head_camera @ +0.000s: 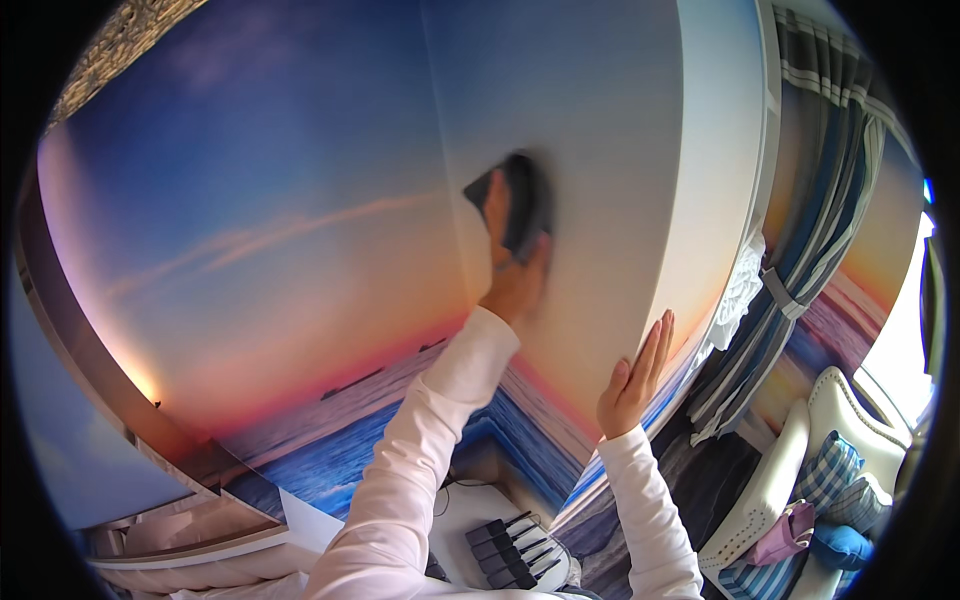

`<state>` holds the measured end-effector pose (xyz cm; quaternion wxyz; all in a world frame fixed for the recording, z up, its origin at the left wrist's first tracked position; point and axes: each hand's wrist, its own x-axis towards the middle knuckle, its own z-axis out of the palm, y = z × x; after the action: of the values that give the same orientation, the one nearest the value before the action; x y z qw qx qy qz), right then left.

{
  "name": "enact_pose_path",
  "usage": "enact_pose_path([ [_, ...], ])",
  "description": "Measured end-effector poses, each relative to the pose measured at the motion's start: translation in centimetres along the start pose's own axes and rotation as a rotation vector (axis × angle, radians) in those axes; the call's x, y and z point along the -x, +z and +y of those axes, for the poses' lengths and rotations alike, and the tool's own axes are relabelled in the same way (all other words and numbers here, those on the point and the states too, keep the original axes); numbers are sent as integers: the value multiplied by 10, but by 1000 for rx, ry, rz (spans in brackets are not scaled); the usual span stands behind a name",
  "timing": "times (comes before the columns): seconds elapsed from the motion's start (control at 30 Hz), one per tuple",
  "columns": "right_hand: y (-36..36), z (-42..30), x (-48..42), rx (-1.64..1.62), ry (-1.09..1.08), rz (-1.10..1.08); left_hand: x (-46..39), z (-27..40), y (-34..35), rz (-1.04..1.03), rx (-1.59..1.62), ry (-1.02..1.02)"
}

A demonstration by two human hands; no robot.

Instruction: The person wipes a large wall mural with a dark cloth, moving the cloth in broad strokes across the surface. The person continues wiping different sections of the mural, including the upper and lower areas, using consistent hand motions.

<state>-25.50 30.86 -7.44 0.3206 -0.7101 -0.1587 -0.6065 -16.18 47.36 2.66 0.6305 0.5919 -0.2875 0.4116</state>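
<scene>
My left hand (517,274) is shut on a dark flat pad or cloth (529,199), pressed against or held close to the mural wall (315,165). Motion blur hides what the dark item is exactly. It lies just right of the inside corner, where the two printed walls meet. My right hand (636,382) rests flat at the outer wall edge (661,277), lower and to the right, with fingers stretched and nothing in it. The mural shows a sunset sky above a blue sea. White sleeves cover both forearms.
Below stands a white table (461,517) bearing several black devices with antennas (510,555) and a thin cable. At right are a tied striped curtain (787,292) and a white studded armchair (765,480) with cushions. A padded white headboard or bed edge (217,570) lies lower left.
</scene>
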Motion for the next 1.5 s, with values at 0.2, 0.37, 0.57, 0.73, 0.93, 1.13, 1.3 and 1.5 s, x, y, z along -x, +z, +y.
enact_pose_path([
  [0.2,3,-5,-2,-14,-8,6,-15,-89,-40,179,5,-326],
  [0.37,-4,0,0,-1,3,-7,55,23,43,-211,-15,194],
  [0.57,-7,-2,-1,25,-17,-21,11,7,12,-230,-316,532],
  [0.73,10,-14,-5,-21,-18,9,-38,-113,-68,132,-210,-197],
  [0.93,-1,-7,-2,13,-1,5,20,-52,-2,72,-20,-247],
  [1.13,-1,14,16,-4,52,-122,74,12,31,-505,-602,805],
  [1.3,0,0,-1,0,-13,4,7,-24,-4,-261,-258,523],
  [1.5,3,-4,-3,-18,-21,-3,-29,-115,-47,224,110,-259],
])
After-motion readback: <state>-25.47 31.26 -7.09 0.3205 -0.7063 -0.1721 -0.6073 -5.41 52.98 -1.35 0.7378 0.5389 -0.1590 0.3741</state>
